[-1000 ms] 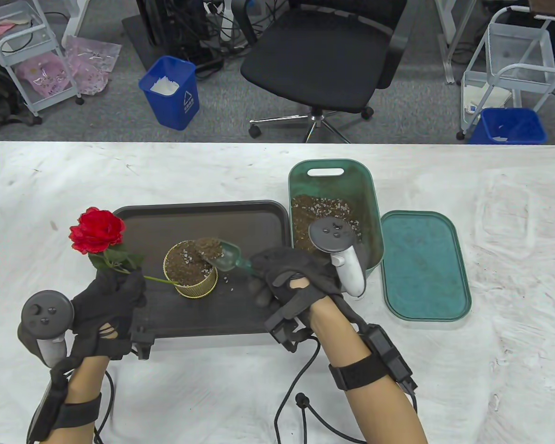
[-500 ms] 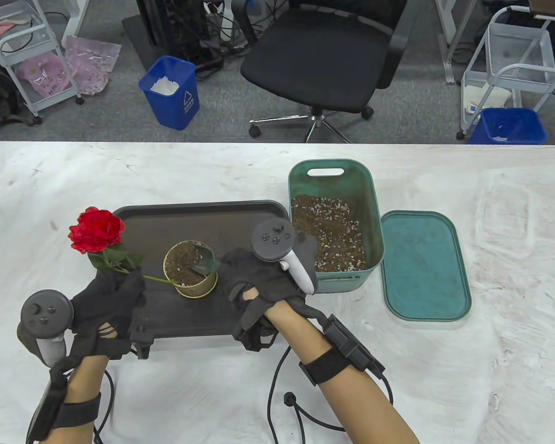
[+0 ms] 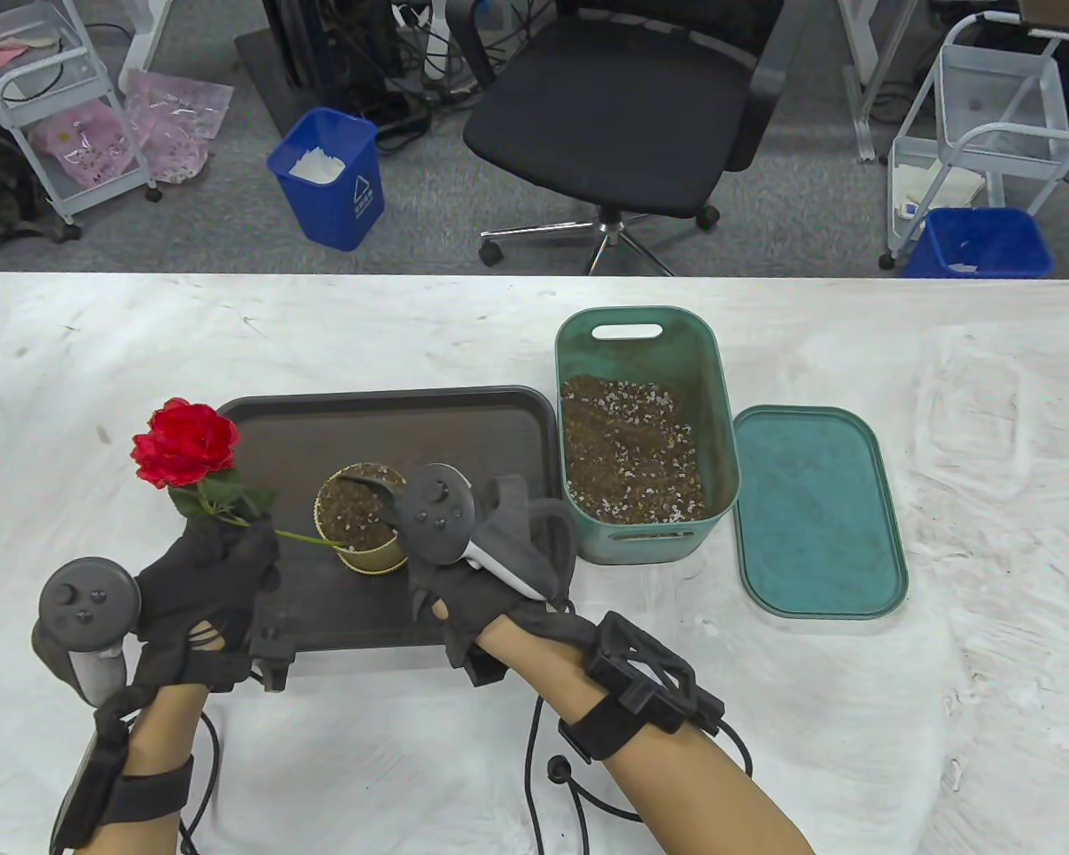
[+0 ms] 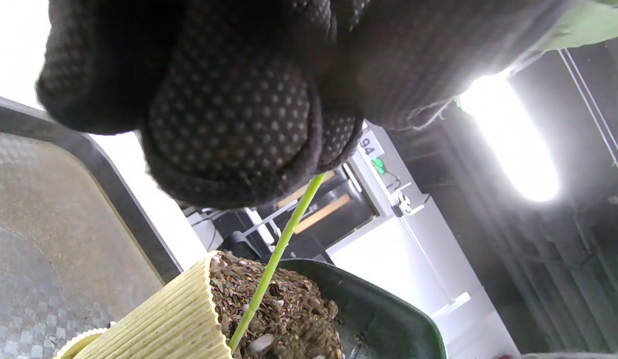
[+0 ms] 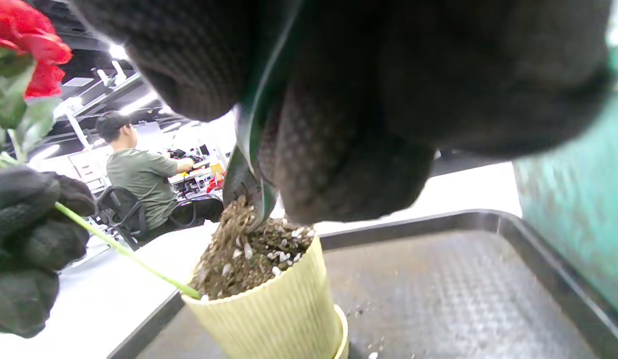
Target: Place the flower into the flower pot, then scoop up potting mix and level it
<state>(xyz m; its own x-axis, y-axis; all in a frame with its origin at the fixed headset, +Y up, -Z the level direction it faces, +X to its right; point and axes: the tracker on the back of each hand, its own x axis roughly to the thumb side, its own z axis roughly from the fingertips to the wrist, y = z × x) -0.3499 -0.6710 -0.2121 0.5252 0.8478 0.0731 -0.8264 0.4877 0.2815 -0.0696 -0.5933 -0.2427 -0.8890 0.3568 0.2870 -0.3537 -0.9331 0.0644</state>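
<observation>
The flower [image 3: 185,443] is held by its stem in the curled fingers of the left hand [image 3: 205,570], the stem's end slanting into the mix at the near-left rim of the pot [image 3: 361,517], which stands on the tray [image 3: 392,419]. The right hand [image 3: 490,570] is clamped on the scoop [image 3: 370,485], whose tip is pressed into the heaped mix. Mix is likely to be pushed over the rim if the scoop is dragged hard, since the pot is filled to the brim; the thin stem could be bent or knocked loose. The bin [image 3: 641,427] stands just right of the tray, so room lies mainly far of the pot.
</observation>
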